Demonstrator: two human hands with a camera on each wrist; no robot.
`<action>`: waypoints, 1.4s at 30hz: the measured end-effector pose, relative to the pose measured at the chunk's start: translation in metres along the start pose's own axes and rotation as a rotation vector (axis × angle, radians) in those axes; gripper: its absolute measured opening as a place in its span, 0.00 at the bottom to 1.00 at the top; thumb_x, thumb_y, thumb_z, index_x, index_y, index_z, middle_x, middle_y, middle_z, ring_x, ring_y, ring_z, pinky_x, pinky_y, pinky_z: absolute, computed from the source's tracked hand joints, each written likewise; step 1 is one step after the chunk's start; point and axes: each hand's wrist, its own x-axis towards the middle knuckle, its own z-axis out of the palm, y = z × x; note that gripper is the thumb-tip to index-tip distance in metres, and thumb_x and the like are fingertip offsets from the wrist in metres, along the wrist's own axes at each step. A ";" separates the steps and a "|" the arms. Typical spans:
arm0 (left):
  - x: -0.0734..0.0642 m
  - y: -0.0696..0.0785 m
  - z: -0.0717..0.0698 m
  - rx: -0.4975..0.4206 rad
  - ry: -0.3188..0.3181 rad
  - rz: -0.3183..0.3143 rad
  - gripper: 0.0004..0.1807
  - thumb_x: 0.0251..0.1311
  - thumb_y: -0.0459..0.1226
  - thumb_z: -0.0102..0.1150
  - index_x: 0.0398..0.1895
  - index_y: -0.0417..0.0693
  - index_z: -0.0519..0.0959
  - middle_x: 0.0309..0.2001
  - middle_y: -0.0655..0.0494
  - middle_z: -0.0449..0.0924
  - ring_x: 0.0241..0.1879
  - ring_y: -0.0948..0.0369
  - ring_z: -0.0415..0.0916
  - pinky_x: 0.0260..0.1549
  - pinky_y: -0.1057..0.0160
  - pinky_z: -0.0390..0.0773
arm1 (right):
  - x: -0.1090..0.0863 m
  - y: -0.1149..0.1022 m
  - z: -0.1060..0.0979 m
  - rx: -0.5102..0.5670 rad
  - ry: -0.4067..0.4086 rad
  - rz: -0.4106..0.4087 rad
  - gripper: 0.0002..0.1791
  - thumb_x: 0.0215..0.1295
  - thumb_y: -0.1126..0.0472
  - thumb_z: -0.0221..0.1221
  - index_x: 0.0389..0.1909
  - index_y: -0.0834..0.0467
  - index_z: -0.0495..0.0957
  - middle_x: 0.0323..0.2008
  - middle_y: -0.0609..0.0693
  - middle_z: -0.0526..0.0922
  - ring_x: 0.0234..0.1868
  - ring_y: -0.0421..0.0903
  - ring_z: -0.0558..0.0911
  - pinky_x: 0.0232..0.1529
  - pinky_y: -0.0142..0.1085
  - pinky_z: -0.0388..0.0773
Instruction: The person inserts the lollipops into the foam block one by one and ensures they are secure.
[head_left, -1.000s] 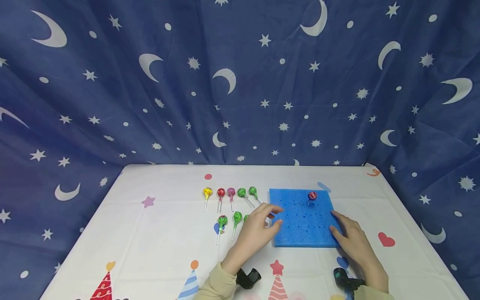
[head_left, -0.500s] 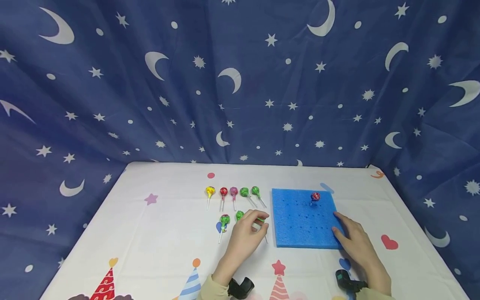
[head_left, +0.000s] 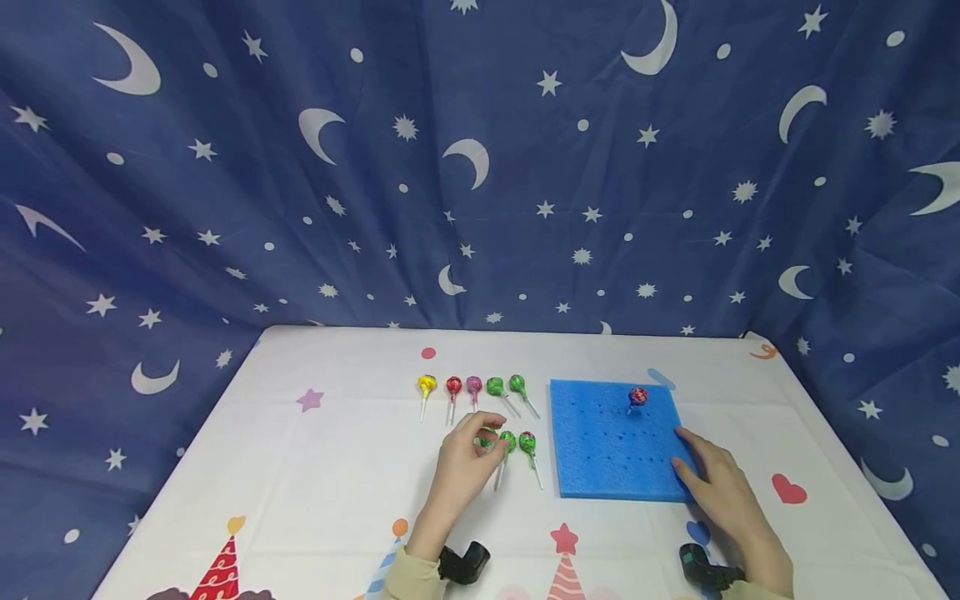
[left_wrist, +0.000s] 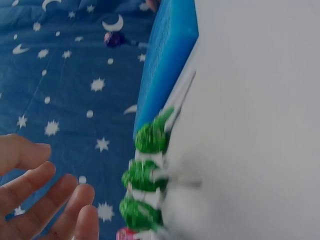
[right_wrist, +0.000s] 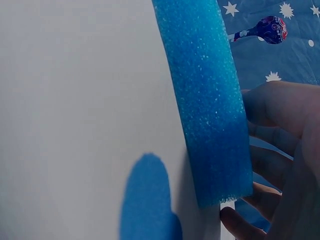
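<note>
My left hand (head_left: 462,463) hovers over the front row of green-wrapped lollipops, thumb and fingers bent with a gap between them and nothing held. It partly hides the leftmost lollipop of that row; beside it lie a middle green lollipop (head_left: 508,442) and a right one (head_left: 528,442). In the left wrist view, the loosely curled fingers (left_wrist: 65,212) are apart from the green lollipops (left_wrist: 142,176). My right hand (head_left: 723,487) rests along the right edge of a blue foam board (head_left: 600,475) dotted with small holes. A red-and-blue lollipop (head_left: 638,397) stands upright in the board near its back right.
Behind the left hand lies a back row: a yellow lollipop (head_left: 427,383), a red lollipop (head_left: 453,385), a pink lollipop (head_left: 474,385) and two green ones. A white patterned cloth (head_left: 322,475) covers the table. A dark blue star-and-moon curtain (head_left: 510,167) hangs behind it.
My left hand has moved left, from over the board's left edge to above the front row of lollipops. My right hand has stayed at the board's edge. The head view has shifted slightly.
</note>
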 end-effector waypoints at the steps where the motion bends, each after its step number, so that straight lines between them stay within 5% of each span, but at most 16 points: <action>1: 0.001 -0.002 -0.002 0.002 0.011 -0.007 0.13 0.56 0.31 0.63 0.45 0.47 0.80 0.44 0.48 0.81 0.41 0.54 0.80 0.36 0.65 0.81 | 0.000 0.000 0.000 -0.002 0.002 -0.005 0.38 0.71 0.43 0.48 0.73 0.61 0.52 0.70 0.71 0.55 0.68 0.74 0.52 0.59 0.74 0.52; 12: 0.006 -0.021 -0.026 0.072 0.103 -0.104 0.13 0.55 0.33 0.64 0.45 0.44 0.81 0.44 0.51 0.83 0.42 0.56 0.81 0.36 0.68 0.80 | 0.000 0.003 0.001 -0.003 0.012 -0.018 0.38 0.71 0.43 0.47 0.73 0.61 0.52 0.69 0.72 0.55 0.67 0.75 0.53 0.58 0.74 0.53; 21: 0.005 -0.037 -0.039 0.120 0.096 -0.146 0.13 0.55 0.34 0.65 0.45 0.44 0.81 0.44 0.51 0.83 0.44 0.54 0.81 0.42 0.58 0.82 | 0.001 -0.001 0.000 -0.005 -0.002 -0.029 0.38 0.71 0.43 0.47 0.73 0.62 0.51 0.69 0.72 0.55 0.68 0.75 0.52 0.59 0.74 0.53; 34: 0.003 -0.048 -0.036 0.270 0.041 -0.175 0.15 0.52 0.36 0.67 0.45 0.48 0.81 0.41 0.52 0.83 0.43 0.55 0.79 0.44 0.54 0.77 | 0.002 -0.002 0.002 -0.011 -0.012 -0.012 0.39 0.71 0.43 0.47 0.73 0.62 0.51 0.70 0.72 0.54 0.68 0.75 0.52 0.58 0.74 0.52; 42: 0.005 -0.050 -0.035 0.247 0.043 -0.186 0.15 0.52 0.35 0.68 0.45 0.47 0.82 0.39 0.53 0.83 0.42 0.57 0.77 0.42 0.56 0.76 | 0.002 -0.002 0.001 -0.026 0.000 -0.039 0.37 0.72 0.44 0.46 0.73 0.63 0.51 0.69 0.73 0.55 0.68 0.75 0.52 0.60 0.73 0.51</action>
